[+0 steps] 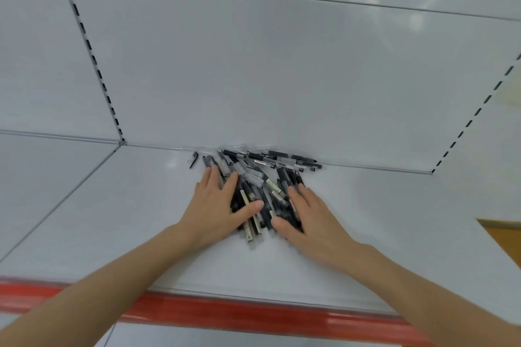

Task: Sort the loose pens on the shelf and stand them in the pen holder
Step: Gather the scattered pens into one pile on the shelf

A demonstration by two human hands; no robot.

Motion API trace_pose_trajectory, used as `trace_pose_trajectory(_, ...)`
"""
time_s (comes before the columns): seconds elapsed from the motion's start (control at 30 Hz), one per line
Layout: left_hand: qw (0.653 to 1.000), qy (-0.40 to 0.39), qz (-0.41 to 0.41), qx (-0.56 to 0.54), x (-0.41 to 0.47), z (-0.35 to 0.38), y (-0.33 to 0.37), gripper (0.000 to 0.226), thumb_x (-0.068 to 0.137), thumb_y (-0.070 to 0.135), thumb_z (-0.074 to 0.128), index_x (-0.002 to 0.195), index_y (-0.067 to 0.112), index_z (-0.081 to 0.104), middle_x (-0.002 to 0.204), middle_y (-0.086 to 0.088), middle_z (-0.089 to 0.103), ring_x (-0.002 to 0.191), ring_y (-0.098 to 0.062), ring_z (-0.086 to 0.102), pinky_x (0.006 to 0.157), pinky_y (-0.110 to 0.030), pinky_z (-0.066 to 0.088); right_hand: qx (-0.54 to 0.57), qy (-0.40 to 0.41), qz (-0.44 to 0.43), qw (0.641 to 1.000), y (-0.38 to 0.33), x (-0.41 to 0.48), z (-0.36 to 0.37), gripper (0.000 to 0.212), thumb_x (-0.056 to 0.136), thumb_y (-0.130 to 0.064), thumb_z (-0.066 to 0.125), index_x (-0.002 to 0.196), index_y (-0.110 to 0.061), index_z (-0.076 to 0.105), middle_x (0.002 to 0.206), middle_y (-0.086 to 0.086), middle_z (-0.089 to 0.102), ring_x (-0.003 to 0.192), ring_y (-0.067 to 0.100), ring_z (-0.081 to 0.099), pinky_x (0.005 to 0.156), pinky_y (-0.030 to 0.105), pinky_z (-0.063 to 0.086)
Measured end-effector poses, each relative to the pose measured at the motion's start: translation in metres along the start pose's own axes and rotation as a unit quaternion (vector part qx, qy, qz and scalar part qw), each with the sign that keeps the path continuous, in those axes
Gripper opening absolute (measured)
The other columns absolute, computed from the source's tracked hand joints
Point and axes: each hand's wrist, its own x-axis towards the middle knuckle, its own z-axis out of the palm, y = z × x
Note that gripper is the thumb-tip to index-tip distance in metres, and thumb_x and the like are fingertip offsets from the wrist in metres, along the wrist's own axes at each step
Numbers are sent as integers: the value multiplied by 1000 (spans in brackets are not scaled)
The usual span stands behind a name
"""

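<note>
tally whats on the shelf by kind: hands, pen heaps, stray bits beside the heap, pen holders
bare hands pressing flat on the heap: 2, left hand, right hand
heap of black and clear plastic pens: 1, single pens too overlapped to count
small black cap-like piece apart, left of heap: 1
pen holders in view: 0
total: 4

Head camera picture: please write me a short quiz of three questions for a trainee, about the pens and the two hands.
1. True or false: the left hand and the right hand both lie flat on the pens, fingers straight.
2. Where on the shelf does the pile lie? A) at its front edge; B) at the back, against the back panel; C) inside a pen holder.
3. Is a pen holder in view?
Key: 1 true; 2 B; 3 no.
</note>
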Motion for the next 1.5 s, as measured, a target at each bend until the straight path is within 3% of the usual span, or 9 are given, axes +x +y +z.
trace_pose_trajectory(0.13,998,8,55,-9,2,2,-5,102,63,87,17,147,29,14,158,1,1,144,-17,-8,117,-35,2,40,32,-31,998,-2,0,-8,63,93,-51,35,146,-20,21,157,-2,11,144,11,6,115,25,7)
trace_pose_trajectory(0.3,999,44,0,-23,8,-7,-16,95,70,83,18,147,28,10,157,-7,-8,144,-22,-13,116,-40,0,-7,87,-4,996,17,37,-30,65,93,-52,36,146,-17,22,157,5,14,144,17,10,115,31,11)
trace_pose_trajectory(0.47,996,42,-40,-65,21,-5,-17,107,63,90,20,145,22,17,148,-20,20,140,-32,14,115,-47,19,-44,64,15,997,22,79,-36,69,90,-57,38,142,-13,30,150,11,29,139,25,24,113,36,19)
trace_pose_trajectory(0.6,997,22,-31,-69,27,0,-4,96,71,81,33,147,27,9,157,-9,5,145,-24,0,117,-40,7,-75,71,19,995,17,89,-29,64,91,-57,35,139,-15,36,140,12,43,130,27,36,109,37,26)
trace_pose_trajectory(0.97,995,15,66,-77,29,-3,-1,85,75,77,37,145,37,13,157,-5,4,145,-18,0,117,-37,9,-29,59,-14,998,1,37,-16,60,93,-50,35,140,-14,32,144,8,38,131,23,35,108,33,29)
trace_pose_trajectory(1.23,996,-2,38,-85,16,2,4,85,77,72,37,147,33,7,158,-3,2,145,-16,-1,116,-34,8,-14,9,33,999,27,20,-20,76,85,-62,25,148,-19,13,157,3,11,145,16,6,116,29,5)
trace_pose_trajectory(1.33,995,4,64,-70,24,6,9,82,81,70,38,147,31,9,157,-4,3,145,-17,1,117,-34,8,12,19,19,1000,24,16,-8,70,91,-58,24,148,-18,15,157,1,13,145,13,6,117,27,6)
trace_pose_trajectory(1.43,993,3,102,-61,27,9,14,80,82,68,38,147,31,11,157,0,7,145,-12,0,118,-31,8,32,40,-14,999,18,9,4,93,75,-80,5,146,-22,23,153,-1,24,142,15,17,118,35,17)
trace_pose_trajectory(1.5,989,0,125,-74,28,10,17,77,83,67,38,146,32,13,157,3,7,144,-8,1,116,-28,7,52,57,-42,996,10,-1,9,81,81,-75,13,143,-24,27,147,-8,27,137,8,22,116,23,18)
